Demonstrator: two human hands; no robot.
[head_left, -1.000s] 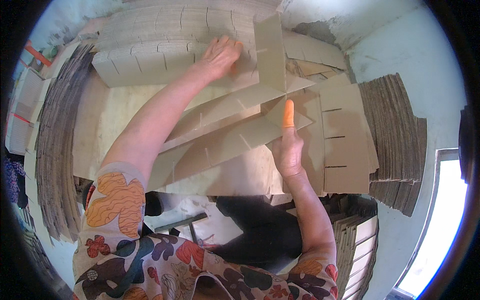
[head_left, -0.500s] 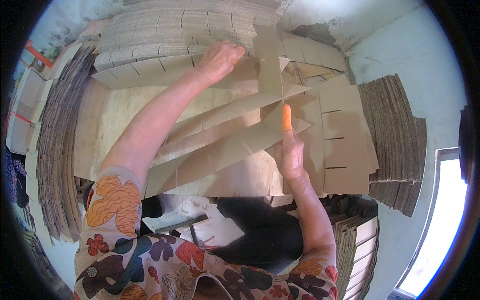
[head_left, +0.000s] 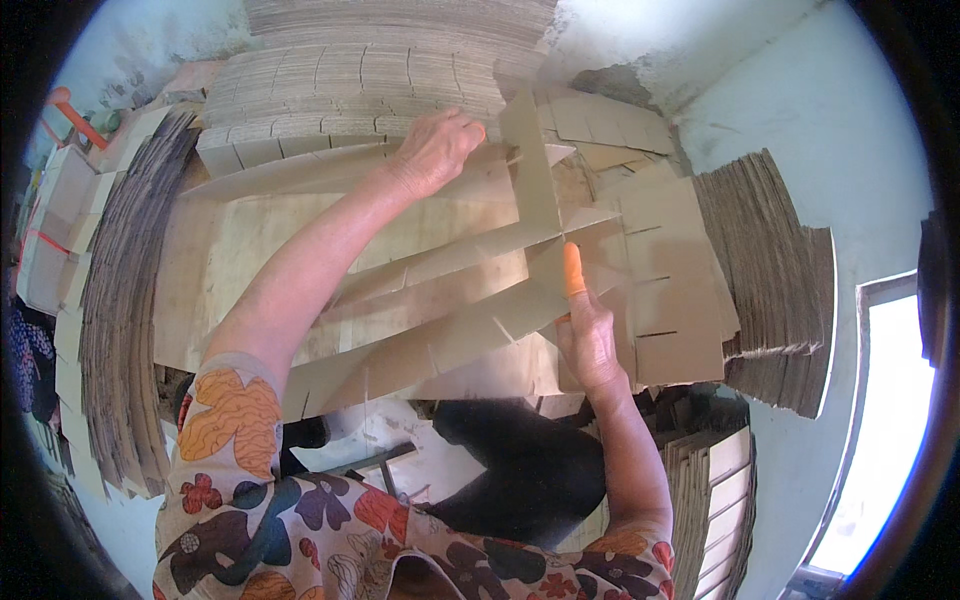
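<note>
Left hand (head_left: 437,153) pinching a slotted strip (head_left: 290,174) by the stack (head_left: 325,95)! | Right hand (head_left: 590,335) clamped on the interlocked cardboard (head_left: 470,324) near its crossing, over the wooden tabletop (head_left: 265,240) | Probably light, fairly stiff, crease-prone: best held by edges, between slots

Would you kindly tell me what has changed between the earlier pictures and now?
The left hand has drawn a slotted cardboard strip off the front of the far stack, toward the person. The right hand still holds the crossed strips near their joint, and the right-hand stack is unchanged.
</note>
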